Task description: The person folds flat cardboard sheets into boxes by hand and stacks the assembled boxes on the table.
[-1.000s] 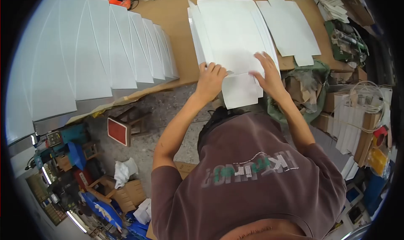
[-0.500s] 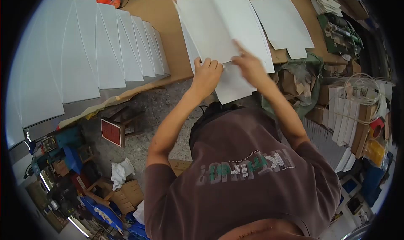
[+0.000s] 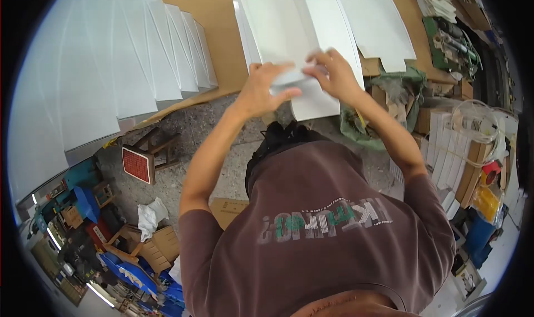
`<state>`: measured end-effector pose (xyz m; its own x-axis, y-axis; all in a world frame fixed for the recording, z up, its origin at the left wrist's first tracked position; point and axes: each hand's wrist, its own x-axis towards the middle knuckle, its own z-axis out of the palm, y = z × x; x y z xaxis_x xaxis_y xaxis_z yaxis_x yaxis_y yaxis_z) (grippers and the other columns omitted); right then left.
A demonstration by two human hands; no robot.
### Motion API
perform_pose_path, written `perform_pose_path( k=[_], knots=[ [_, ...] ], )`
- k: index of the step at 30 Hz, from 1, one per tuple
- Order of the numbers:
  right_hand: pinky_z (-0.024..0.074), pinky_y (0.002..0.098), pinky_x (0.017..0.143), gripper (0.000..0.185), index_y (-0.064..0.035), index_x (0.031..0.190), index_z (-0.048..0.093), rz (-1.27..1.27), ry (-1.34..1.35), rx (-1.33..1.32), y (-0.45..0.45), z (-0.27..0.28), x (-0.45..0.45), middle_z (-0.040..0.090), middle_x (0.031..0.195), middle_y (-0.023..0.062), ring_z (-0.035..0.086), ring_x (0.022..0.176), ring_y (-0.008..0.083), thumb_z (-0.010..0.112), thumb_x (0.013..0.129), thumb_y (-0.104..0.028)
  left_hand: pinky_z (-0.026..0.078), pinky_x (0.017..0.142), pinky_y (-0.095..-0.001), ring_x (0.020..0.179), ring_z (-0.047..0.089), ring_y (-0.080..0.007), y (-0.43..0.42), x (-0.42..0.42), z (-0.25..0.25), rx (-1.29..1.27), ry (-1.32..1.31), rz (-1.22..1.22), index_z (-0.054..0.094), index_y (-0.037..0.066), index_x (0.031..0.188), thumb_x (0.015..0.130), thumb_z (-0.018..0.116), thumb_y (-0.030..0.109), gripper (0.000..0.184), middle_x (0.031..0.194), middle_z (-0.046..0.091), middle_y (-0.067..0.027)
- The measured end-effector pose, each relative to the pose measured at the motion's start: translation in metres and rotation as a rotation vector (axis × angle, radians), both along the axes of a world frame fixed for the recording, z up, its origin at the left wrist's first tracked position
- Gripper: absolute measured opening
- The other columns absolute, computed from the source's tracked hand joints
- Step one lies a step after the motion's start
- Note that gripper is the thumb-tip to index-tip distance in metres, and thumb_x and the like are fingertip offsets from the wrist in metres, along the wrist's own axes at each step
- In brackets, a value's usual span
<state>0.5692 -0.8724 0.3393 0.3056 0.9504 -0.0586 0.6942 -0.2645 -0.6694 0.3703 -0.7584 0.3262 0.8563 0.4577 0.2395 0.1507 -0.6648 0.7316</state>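
Observation:
A white cardboard sheet lies on a pile of similar sheets at the table's front edge, its sides partly raised along the creases. Its near flap hangs over the edge towards my body. At the sheet's near left corner is my left hand, thumb and fingers apart around a small folded flap. My right hand is at the near right part, fingers bent against the cardboard; its fingertips are blurred, and what lies between them cannot be made out.
Folded white boxes stand in a row on the left of the brown table. Another flat white sheet lies to the right, near a green tool case. A red-topped stool stands on the floor.
The sheet's left side was folded up and inward. My right hand crossed left to the crease, then moved slightly up; my left hand's fingers have spread. The whole view has shifted.

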Motion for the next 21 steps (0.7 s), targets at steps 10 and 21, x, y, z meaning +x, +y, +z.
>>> perform_pose_path(
  k=[10,21],
  knots=[
    [0.0519,0.0453,0.091,0.035,-0.0024,0.102,0.068,0.076,-0.368,0.260,-0.075,0.007,-0.029,0.070,0.107,0.0217,0.067,0.099,0.0389,0.083,0.076,-0.020,0.042,0.075,-0.0472,0.082,0.052,-0.0325,-0.077,-0.025,-0.003,0.286,-0.048,0.145,0.057,0.002,0.077,0.081,0.074,0.020,0.025,0.076,0.048,-0.0121],
    [0.0338,0.0345,0.109,0.039,0.0040,0.113,0.068,0.092,0.814,0.479,0.111,-0.084,0.070,0.070,0.115,0.0125,0.061,0.100,0.0147,0.050,0.088,-0.020,0.049,0.098,-0.0432,0.114,0.062,-0.0318,0.089,0.058,-0.061,-0.261,-0.393,0.125,0.053,-0.005,0.130,0.082,0.064,0.008,0.052,0.138,0.054,-0.0194]
  ],
)
